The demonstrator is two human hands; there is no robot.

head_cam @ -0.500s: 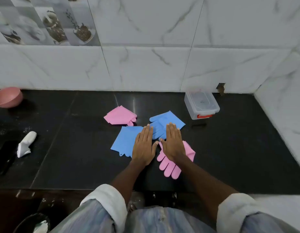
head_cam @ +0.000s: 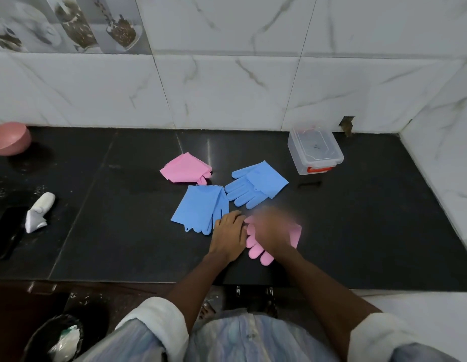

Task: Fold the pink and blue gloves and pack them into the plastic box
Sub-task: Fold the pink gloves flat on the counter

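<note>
Head view: on the black table [head_cam: 358,231], the left hand [head_cam: 228,235] lies flat at the centre, its fingers [head_cam: 233,216] straight and close together, tips beside the near blue glove [head_cam: 198,209]. The right hand [head_cam: 273,229] is motion-blurred over the near pink glove [head_cam: 256,246]; I cannot tell how its fingers lie. A second blue glove [head_cam: 256,184] lies at 12 o'clock from the hands, and a folded pink glove [head_cam: 185,171] at 11 o'clock. The plastic box [head_cam: 314,152] stands lidded at 1 o'clock, near the wall. A pink bowl [head_cam: 10,138] sits at far 10 o'clock.
</note>
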